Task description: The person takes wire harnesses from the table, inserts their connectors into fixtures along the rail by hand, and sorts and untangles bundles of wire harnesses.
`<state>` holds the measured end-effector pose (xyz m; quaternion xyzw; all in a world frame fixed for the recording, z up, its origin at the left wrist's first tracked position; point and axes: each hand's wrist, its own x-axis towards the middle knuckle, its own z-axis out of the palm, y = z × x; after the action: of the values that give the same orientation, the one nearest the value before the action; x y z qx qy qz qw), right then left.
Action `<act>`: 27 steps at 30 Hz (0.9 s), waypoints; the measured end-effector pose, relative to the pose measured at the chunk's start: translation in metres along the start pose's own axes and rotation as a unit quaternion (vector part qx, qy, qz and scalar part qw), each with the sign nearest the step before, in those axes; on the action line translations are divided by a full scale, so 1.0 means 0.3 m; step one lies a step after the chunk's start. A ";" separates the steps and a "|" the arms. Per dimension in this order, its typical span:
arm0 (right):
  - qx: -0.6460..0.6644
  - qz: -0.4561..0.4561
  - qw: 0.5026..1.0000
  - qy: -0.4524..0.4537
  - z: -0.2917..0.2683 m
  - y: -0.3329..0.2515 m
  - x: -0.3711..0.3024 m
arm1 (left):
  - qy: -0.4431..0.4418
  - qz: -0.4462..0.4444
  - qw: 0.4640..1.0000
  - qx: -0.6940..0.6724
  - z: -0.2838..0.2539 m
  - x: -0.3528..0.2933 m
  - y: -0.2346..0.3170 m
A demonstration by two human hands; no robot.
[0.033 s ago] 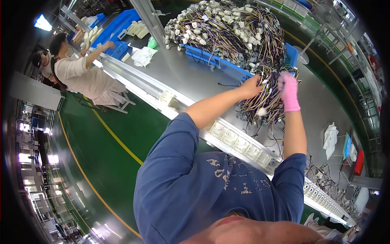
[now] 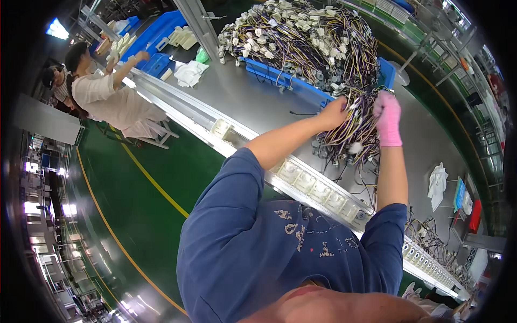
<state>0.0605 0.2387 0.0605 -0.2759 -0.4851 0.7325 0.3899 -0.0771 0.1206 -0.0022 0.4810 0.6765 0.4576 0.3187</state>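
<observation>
My left hand (image 2: pixel 334 114), bare, is closed on the left side of a bundle of wires (image 2: pixel 358 129) in dark, yellow and white. The bundle hangs over the near end of a blue bin (image 2: pixel 301 87) onto the metal table. On the bundle's right side is my right hand (image 2: pixel 388 116) in a pink glove, its fingers curled in. Whatever those fingers hold is hidden. Behind both hands, a big heap of wire harnesses (image 2: pixel 301 37) with white connectors fills the bin and rises above its rim.
A rail with white square fittings (image 2: pixel 318 185) runs between my body and the metal table (image 2: pixel 242 97). White cloths lie at left (image 2: pixel 189 74) and right (image 2: pixel 437 185). More loose wires (image 2: pixel 425 231) lie at lower right. Another person (image 2: pixel 107 91) sits at far left beside blue trays (image 2: pixel 156 35).
My gloved right hand has shifted slightly right, away from the middle of the bundle. The white piece low on the bundle has moved a little right. My left hand has stayed put.
</observation>
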 end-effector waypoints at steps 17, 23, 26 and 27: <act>-0.093 -0.116 0.985 -0.087 0.169 -0.247 -0.165 | -0.006 0.385 0.810 0.443 -0.312 0.224 0.084; -0.252 -0.027 0.949 -0.189 0.162 -0.204 -0.198 | 0.053 0.133 0.944 -0.296 -0.323 0.130 0.417; -0.262 -0.248 0.914 -0.185 0.154 -0.204 -0.170 | -0.106 0.112 0.980 0.129 -0.266 0.174 0.254; -0.176 -0.174 0.955 -0.164 0.150 -0.249 -0.178 | -0.084 0.072 0.979 0.173 -0.291 0.192 0.206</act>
<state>0.0770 0.1883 0.1480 -0.1275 -0.7045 0.5914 0.3711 -0.1504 0.1548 0.0885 0.6128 0.6799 0.3136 0.2528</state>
